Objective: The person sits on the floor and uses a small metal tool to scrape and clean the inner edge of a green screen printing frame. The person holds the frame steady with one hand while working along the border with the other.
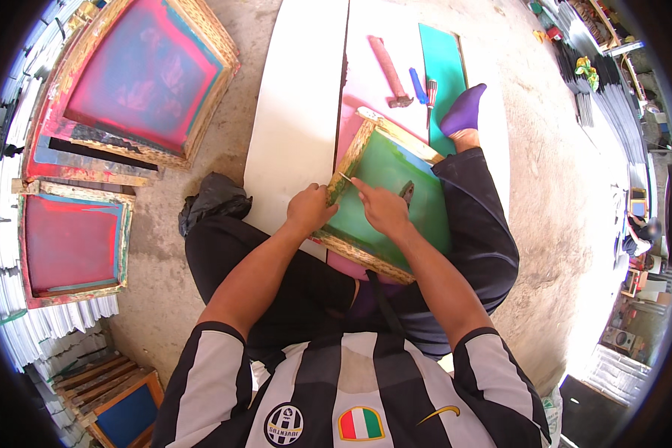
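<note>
A wooden screen-printing frame (pixel 364 259) with green mesh lies tilted across my lap and the boards in front of me. My left hand (pixel 310 208) is closed on its left bar. My right hand (pixel 383 207) is over the mesh, its index finger stretched toward that bar. Close to this fingertip is a small pale sliver (pixel 345 177), too small to name. Dark pliers (pixel 407 193) stick out at the outer side of my right hand and seem held in its curled fingers; the grip itself is hidden.
Beyond the frame lie a hammer (pixel 390 71), a blue-handled tool (pixel 417 86) and a screwdriver (pixel 431 93) beside a teal strip (pixel 442 56). A black plastic bag (pixel 215 200) sits by my left knee. Paint-stained frames (pixel 204 112) stand left. My purple-socked foot (pixel 464 110) rests right.
</note>
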`<move>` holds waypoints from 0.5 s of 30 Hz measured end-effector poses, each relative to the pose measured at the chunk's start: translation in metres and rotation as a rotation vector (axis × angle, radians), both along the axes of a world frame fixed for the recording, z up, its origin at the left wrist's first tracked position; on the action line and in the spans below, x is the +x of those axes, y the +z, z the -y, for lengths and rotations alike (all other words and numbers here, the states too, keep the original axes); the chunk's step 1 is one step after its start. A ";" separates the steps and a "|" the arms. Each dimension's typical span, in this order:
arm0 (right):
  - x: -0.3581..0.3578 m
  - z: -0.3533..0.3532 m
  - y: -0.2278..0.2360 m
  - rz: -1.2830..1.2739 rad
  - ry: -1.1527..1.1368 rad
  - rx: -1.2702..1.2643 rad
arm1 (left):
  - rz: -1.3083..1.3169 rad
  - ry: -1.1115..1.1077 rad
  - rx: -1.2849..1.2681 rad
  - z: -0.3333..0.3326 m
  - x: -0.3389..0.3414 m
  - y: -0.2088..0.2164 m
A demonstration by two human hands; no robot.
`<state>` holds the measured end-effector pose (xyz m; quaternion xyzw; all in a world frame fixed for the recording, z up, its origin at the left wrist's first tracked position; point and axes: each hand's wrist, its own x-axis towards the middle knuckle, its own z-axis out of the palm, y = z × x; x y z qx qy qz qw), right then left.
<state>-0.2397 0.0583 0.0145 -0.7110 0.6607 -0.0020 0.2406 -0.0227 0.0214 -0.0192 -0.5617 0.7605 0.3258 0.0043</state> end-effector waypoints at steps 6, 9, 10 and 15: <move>0.003 0.001 0.005 -0.008 -0.002 0.026 | -0.011 -0.015 0.022 0.004 0.003 0.001; 0.002 0.002 0.009 -0.022 0.005 0.054 | -0.012 -0.019 0.006 0.003 0.002 0.000; 0.003 0.003 0.010 -0.027 0.007 0.062 | -0.011 -0.025 0.008 0.004 0.002 0.000; 0.014 0.010 0.026 -0.115 0.018 0.136 | 0.001 -0.060 0.004 0.007 0.000 -0.001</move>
